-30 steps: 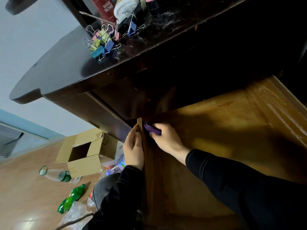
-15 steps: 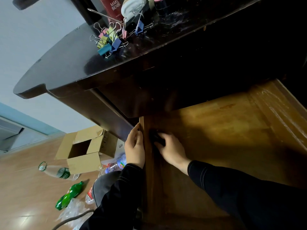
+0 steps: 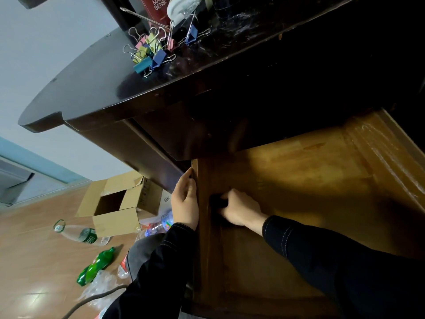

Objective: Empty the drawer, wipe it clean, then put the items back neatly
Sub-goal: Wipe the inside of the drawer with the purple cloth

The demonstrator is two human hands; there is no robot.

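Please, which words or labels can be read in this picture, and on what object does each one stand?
"MAKE SENSE": on the red box-like object on the dark desk.
Green label of the clear plastic bottle: too blurred.
Print on the brown cardboard box: too small.

One drawer (image 3: 299, 180), two hands (image 3: 186, 203), one dark cloth (image 3: 217, 201), one cardboard box (image 3: 115, 221), at least three bottles (image 3: 80, 234).

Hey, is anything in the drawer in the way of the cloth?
Nothing visible. In the drawer, the right hand grips the cloth by the left wall; the lit floor beyond is bare. The clips sit on the desk. The back, under the desk, is too dark to judge.
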